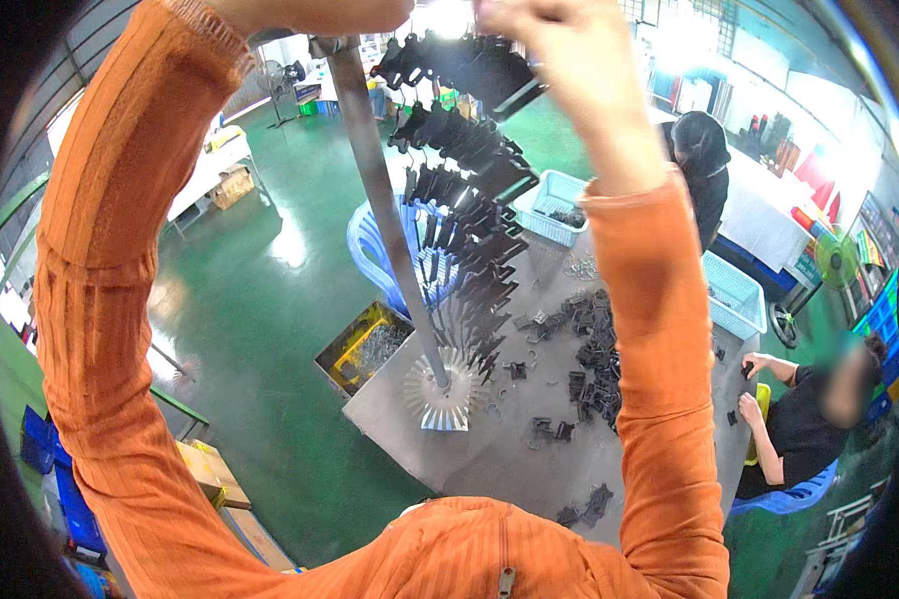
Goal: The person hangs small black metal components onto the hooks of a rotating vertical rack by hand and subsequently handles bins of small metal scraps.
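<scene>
Both my arms, in orange sleeves, reach up to the top of a metal pole hung with tiers of black plastic parts. My left hand is beside the pole's top; the upper edge of the picture cuts off its fingers. To the right, my right hand has its fingers drawn together in a pinch at the topmost row of black parts. What they grip is too small and too near the edge to make out. The pole rises from a slotted round metal base on the table.
Loose black parts lie heaped on the grey table. A tray with a yellow inside, light-blue baskets and a blue chair stand around it. One person sits at right; another is farther back.
</scene>
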Motion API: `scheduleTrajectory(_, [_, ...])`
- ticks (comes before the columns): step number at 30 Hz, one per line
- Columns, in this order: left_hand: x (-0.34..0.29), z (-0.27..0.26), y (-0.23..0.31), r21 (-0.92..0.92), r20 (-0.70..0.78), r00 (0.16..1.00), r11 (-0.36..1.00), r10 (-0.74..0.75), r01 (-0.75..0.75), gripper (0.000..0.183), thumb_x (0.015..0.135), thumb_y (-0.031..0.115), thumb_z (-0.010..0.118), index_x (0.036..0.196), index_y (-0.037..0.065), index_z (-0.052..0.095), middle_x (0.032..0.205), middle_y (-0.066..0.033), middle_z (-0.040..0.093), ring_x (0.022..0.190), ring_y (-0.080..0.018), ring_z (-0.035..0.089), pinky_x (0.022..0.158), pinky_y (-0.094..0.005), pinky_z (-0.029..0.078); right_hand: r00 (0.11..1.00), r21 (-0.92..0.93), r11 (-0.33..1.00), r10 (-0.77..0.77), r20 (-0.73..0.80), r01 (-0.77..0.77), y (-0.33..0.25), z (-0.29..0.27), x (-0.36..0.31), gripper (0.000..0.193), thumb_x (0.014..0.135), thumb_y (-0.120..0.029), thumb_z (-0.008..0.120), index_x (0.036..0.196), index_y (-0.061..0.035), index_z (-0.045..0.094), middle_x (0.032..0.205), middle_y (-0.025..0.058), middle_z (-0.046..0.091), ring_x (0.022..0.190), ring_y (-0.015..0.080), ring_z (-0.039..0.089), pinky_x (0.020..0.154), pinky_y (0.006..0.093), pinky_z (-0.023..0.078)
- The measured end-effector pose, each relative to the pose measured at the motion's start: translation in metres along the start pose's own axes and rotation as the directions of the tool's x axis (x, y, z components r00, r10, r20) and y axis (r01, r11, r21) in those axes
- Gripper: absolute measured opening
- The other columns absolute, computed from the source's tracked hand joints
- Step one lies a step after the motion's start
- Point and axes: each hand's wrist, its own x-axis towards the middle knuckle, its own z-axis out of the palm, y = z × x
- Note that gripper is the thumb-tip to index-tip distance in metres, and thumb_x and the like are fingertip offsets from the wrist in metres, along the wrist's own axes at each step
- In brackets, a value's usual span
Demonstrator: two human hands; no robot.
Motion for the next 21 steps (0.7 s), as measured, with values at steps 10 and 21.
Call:
scheduleTrajectory(10, [-0.005,0.023,-0.029,-0.204,-0.116,0.993,0.979,0.001,-0.025,0.045,0.074,-0.003,0.052,0.118,-0.001,0.058,0.11,-0.0193,0.064,0.094,-0.0295,0.064,0.08,-0.0346,0.052,0.942,-0.379,0.892,0.313,0.123,-0.247,0.176,-0.168,-0.032,0.023,0.082,-0.025,0.065,0.081,-0.0024,0.07,0.075,0.0018,0.064,0.066,0.0071,0.053,0.063,0.026,0.043])
scheduleTrajectory(21, [0.017,-0.005,0.002,0.005,0.096,0.995,1.0,0.021,-0.021,0.035,0.077,0.01,0.052,0.109,-0.001,0.062,0.085,-0.0209,0.067,0.075,-0.0315,0.066,0.072,-0.0355,0.053,0.92,-0.369,0.874,-0.377,-0.108,0.315,0.002,-0.013,-0.015,0.024,0.077,-0.021,0.065,0.082,0.0015,0.068,0.068,0.0146,0.062,0.061,0.0191,0.059,0.06,0.0324,0.045])
